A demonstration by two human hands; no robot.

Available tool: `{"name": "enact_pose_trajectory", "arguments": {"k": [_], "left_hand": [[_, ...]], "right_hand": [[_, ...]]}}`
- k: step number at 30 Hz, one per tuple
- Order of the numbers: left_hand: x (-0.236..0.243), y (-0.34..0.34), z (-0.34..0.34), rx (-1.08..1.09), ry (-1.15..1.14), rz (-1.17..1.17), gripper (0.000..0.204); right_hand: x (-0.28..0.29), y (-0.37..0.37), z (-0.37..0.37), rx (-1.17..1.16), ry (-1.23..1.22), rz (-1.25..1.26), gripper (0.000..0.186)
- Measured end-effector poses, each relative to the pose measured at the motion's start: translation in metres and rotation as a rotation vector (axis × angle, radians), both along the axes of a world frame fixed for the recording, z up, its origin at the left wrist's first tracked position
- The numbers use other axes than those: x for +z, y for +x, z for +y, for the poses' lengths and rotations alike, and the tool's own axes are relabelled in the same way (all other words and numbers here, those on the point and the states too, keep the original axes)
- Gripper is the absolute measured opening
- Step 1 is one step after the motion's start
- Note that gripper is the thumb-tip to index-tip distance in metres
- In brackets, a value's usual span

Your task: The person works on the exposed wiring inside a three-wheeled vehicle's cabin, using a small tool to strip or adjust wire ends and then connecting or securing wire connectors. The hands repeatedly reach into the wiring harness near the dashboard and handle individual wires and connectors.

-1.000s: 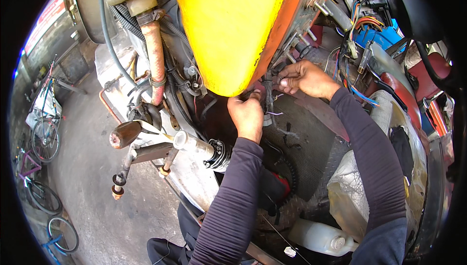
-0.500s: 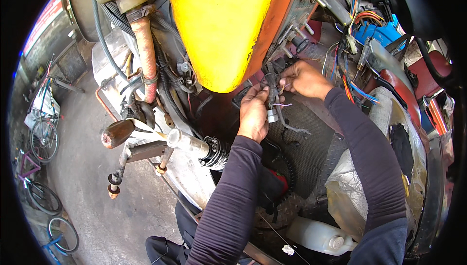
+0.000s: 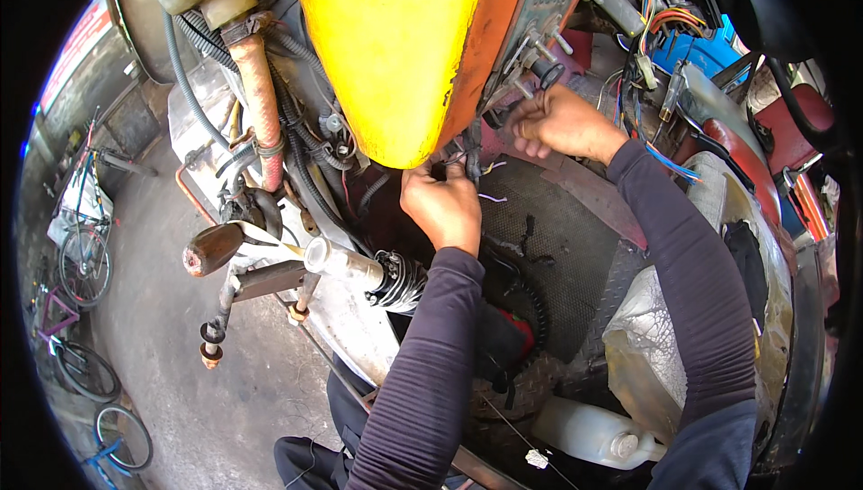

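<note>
Yellow paint covers a tapering panel (image 3: 387, 49) with orange sides, and dark wiring (image 3: 473, 144) hangs just beside its lower tip, above a dark textured mat (image 3: 562, 247). The left hand (image 3: 442, 207) is at this wiring, its grip narrow, thumb and fingers bent inward; the fingertips are partly hidden, so I cannot tell whether they pinch a strand. A thin pale-purple wire (image 3: 493, 199) sticks out to the right of that hand. The right hand (image 3: 566, 130) is near the wiring on its other side, just below a black knob (image 3: 547, 74), fingers loosely curled; I cannot tell whether anything lies between them. As for writing, a red-and-white sign (image 3: 79, 45) on the far-left wall bears what looks like print, too small and blurred to make out. A translucent bottle (image 3: 589, 432) lies on its side at lower right, near a small white scrap (image 3: 537, 458).
</note>
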State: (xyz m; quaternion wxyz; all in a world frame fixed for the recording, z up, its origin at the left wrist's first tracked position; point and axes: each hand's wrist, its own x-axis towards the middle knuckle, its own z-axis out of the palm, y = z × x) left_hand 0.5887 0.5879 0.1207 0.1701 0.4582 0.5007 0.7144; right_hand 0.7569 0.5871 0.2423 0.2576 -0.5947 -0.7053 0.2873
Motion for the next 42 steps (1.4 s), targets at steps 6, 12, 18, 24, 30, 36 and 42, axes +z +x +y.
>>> {"name": "enact_pose_trajectory", "arguments": {"k": [6,12,18,24,30,36,42], "left_hand": [[0.005,0.004,-0.003,0.032,0.065,-0.007,0.024],[0.019,0.000,-0.013,0.005,0.005,-0.055,0.024],[0.021,-0.003,-0.014,0.011,0.240,0.058,0.015],[0.027,0.013,-0.041,-0.169,0.213,0.117,0.026],[0.031,0.015,-0.039,-0.369,0.073,-0.316,0.044],[0.003,0.011,-0.010,-0.726,-0.181,-0.412,0.023],[0.010,0.025,-0.021,-0.832,-0.198,-0.492,0.021]], "right_hand": [[-0.011,-0.021,0.000,0.202,0.173,-0.022,0.031],[-0.004,-0.021,-0.003,0.151,0.160,-0.077,0.025],[0.006,-0.029,-0.008,0.103,0.103,0.047,0.028],[0.008,-0.028,-0.011,0.129,0.026,0.135,0.034],[0.007,-0.013,-0.010,0.313,0.036,0.012,0.036],[0.014,0.013,-0.009,0.311,-0.029,0.231,0.028],[0.000,0.037,-0.002,0.313,-0.127,0.430,0.026]]}}
